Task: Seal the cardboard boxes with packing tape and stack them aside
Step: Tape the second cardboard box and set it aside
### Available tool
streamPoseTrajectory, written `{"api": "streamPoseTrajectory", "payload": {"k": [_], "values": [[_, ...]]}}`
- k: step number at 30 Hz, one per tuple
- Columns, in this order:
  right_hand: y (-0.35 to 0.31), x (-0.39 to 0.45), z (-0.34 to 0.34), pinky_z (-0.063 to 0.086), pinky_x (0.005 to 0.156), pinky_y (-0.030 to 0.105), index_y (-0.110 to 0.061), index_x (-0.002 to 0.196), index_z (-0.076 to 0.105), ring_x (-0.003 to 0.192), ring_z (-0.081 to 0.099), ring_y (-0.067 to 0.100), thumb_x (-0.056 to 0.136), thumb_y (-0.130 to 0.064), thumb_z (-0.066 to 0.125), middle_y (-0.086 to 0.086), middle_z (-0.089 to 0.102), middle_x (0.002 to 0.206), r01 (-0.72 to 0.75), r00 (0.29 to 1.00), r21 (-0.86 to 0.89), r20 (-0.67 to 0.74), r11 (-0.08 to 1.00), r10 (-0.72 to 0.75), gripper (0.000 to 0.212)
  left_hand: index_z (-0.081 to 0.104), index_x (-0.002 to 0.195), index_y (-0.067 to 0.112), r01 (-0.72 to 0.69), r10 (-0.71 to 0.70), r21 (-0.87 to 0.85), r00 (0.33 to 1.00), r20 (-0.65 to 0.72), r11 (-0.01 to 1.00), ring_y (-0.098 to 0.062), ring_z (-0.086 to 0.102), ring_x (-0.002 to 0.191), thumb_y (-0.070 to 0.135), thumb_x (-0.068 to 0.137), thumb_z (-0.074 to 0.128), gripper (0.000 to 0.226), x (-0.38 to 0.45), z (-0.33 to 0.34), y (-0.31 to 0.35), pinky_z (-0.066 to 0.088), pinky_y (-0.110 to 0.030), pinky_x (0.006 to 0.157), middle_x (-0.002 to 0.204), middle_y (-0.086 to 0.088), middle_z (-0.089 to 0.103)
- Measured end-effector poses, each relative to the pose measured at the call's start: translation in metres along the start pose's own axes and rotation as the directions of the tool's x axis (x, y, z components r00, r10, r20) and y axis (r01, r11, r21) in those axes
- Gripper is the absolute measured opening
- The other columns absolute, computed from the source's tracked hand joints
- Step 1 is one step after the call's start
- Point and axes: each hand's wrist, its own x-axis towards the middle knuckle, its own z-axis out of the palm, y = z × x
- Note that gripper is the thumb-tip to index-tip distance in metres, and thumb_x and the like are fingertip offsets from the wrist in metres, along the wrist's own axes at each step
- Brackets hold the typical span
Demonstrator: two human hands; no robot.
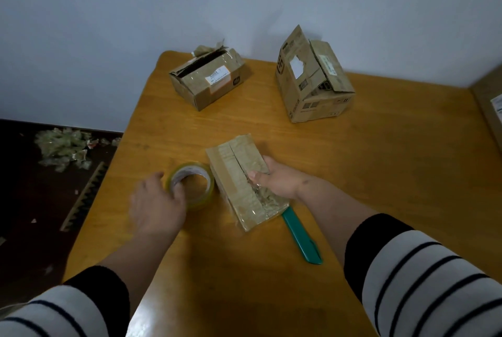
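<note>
A small flat cardboard box [239, 173] lies in the middle of the wooden table [380, 173], its top flaps closed with a ragged seam down the length. My right hand [274, 178] grips its right side, thumb on top. A roll of clear yellowish packing tape [194, 184] lies flat just left of the box. My left hand [157, 201], blurred, curls its fingers round the roll's near left rim. Two more boxes stand at the back: a low one [209, 78] with torn open flaps and a taller one [312, 78] with a raised flap.
A green-handled cutter [300, 236] lies on the table, its upper end under the small box's near right corner. Another cardboard piece [489, 108] shows at the right edge. Scraps of old tape [63, 148] and a serrated strip [84, 195] litter the dark floor to the left.
</note>
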Motion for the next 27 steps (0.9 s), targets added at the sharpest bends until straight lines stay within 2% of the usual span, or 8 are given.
{"api": "streamPoseTrajectory", "payload": {"k": [5,7,10,12,16,18,23,27], "values": [[-0.001,-0.001,-0.012,0.052,0.096,0.043,-0.030,0.144,0.039,0.106,0.064,0.020,0.097,-0.039,0.058,-0.001,0.064,0.122,-0.014,1.000,0.027,-0.012,1.000,0.015,0.051,0.018,0.155,0.021,-0.354,0.392,-0.177,0.873,0.290,0.918,-0.021,0.019,0.148,0.052,0.091,0.058,0.082,0.014,0.001,0.070,0.021,-0.039,0.118,0.161,-0.002,0.021],[0.001,-0.002,-0.015,0.054,0.093,0.045,-0.031,0.145,0.039,0.102,0.066,0.021,0.096,-0.040,0.059,0.000,0.065,0.119,-0.050,0.999,0.070,0.002,0.996,0.050,0.054,0.025,0.153,0.018,-0.347,0.380,-0.157,0.821,0.426,0.925,-0.023,0.035,0.141,0.053,0.090,0.061,0.081,0.016,0.006,0.087,0.032,-0.037,0.114,0.156,-0.005,0.034],[0.009,-0.008,-0.010,0.051,0.086,0.033,-0.029,0.148,0.037,0.108,0.062,0.017,0.095,-0.058,0.050,-0.001,0.059,0.131,-0.106,0.993,-0.022,-0.043,0.994,0.105,0.063,0.052,0.132,0.014,-0.360,0.330,-0.007,0.845,0.420,0.933,-0.026,0.059,0.110,0.056,0.088,0.060,0.062,0.011,0.010,0.092,0.051,-0.038,0.090,0.125,-0.007,0.062],[0.015,-0.010,-0.005,0.047,0.093,0.033,-0.024,0.145,0.044,0.117,0.056,0.018,0.095,-0.060,0.046,0.001,0.056,0.137,-0.081,0.993,-0.164,-0.094,0.983,0.066,0.061,0.054,0.125,0.015,-0.391,0.312,0.096,0.841,0.441,0.916,-0.025,0.061,0.100,0.064,0.086,0.057,0.063,0.004,0.013,0.089,0.054,-0.040,0.081,0.115,-0.006,0.064],[0.019,-0.015,0.001,0.053,0.090,0.042,-0.030,0.111,0.062,0.098,0.062,0.018,0.094,-0.057,0.051,-0.004,0.066,0.103,-0.015,0.997,-0.310,-0.073,0.951,-0.008,0.034,0.052,0.101,0.016,-0.417,0.303,0.190,0.845,0.440,0.889,-0.021,0.056,0.084,0.076,0.080,0.049,0.063,-0.009,0.021,0.072,0.045,-0.034,0.063,0.098,-0.003,0.060],[0.022,-0.020,0.001,0.053,0.088,0.041,-0.031,0.117,0.061,0.099,0.061,0.017,0.090,-0.064,0.052,-0.007,0.065,0.105,-0.034,0.996,-0.332,-0.085,0.943,0.006,0.043,0.050,0.091,0.018,-0.366,0.285,0.131,0.864,0.415,0.921,-0.019,0.055,0.080,0.074,0.080,0.052,0.057,-0.012,0.023,0.064,0.043,-0.033,0.063,0.090,0.000,0.059],[0.045,-0.039,-0.007,0.039,0.097,0.026,-0.029,0.150,0.032,0.118,0.046,0.013,0.075,-0.054,0.078,-0.006,0.047,0.141,-0.131,0.991,-0.035,-0.009,0.991,0.131,0.092,0.054,0.077,0.018,-0.202,0.204,-0.035,0.950,0.235,0.979,-0.016,0.058,0.068,0.062,0.078,0.068,0.046,-0.015,0.019,0.042,0.043,-0.032,0.054,0.074,0.002,0.060],[0.056,-0.043,0.009,0.037,0.102,0.031,-0.027,0.152,0.025,0.130,0.044,0.020,0.076,-0.053,0.078,0.000,0.044,0.148,-0.144,0.983,0.094,-0.100,0.985,0.153,0.095,0.055,0.115,0.008,0.072,0.072,-0.383,0.935,0.348,0.921,-0.028,0.059,0.104,0.043,0.084,0.073,0.050,-0.029,0.027,0.037,0.051,-0.046,0.093,0.114,-0.009,0.062]]}}
